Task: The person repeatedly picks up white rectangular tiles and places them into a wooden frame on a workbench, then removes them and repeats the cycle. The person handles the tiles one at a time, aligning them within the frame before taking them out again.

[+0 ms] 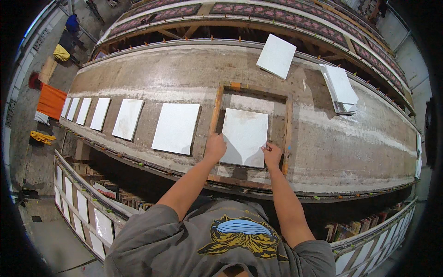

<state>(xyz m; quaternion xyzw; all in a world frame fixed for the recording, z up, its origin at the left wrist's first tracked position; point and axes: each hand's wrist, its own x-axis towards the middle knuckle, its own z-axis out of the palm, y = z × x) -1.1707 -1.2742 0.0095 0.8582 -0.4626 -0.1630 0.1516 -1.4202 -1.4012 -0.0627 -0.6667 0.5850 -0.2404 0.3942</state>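
Inside a worn wooden frame point(288, 134) on the long table lies a white rectangular panel point(245, 134) with a grey-shadowed surface. My left hand point(215, 147) grips the panel's left edge, its fingertips partly hidden. At the opposite edge, my right hand point(272, 155) is closed in a pinch on the panel's right side. The frame surrounds the panel, with a gap on the far side and on the right. Just left of the frame rests another white panel point(175, 128).
Several white panels, including a stained one point(128, 119), line the table point(350, 157) leftward. A single panel point(276, 55) lies at the far edge; a stack of panels point(340, 88) sits right. Patterned long tables point(251, 11) stand beyond. An orange cloth point(50, 100) hangs at left.
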